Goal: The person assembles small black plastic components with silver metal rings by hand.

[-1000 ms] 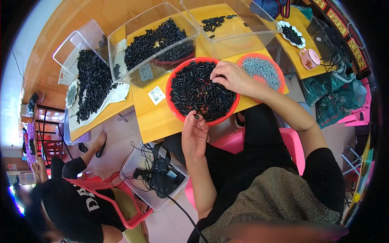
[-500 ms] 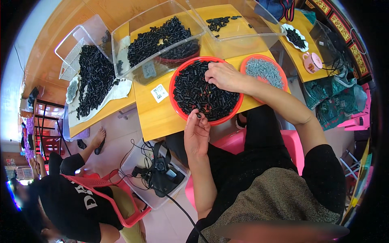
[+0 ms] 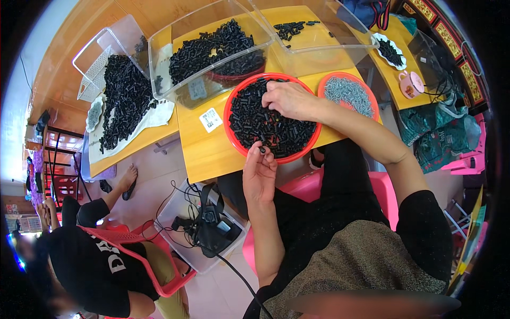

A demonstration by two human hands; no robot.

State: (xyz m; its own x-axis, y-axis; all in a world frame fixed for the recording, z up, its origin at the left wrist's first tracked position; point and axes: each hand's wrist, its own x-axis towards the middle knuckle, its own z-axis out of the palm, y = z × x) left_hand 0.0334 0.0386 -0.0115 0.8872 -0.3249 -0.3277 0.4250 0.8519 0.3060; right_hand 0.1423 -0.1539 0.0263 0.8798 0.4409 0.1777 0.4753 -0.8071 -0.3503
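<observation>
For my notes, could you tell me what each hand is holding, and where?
Left hand pinches a small black piece at its fingertips; where along it cannot be told. Right hand rests among pieces in the red bowl; hold unclear.

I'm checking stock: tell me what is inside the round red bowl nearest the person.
The round red bowl holds a heap of small black cylindrical parts. The right hand rests on the heap, covering the parts beneath it. The bowl's bottom is hidden.
</observation>
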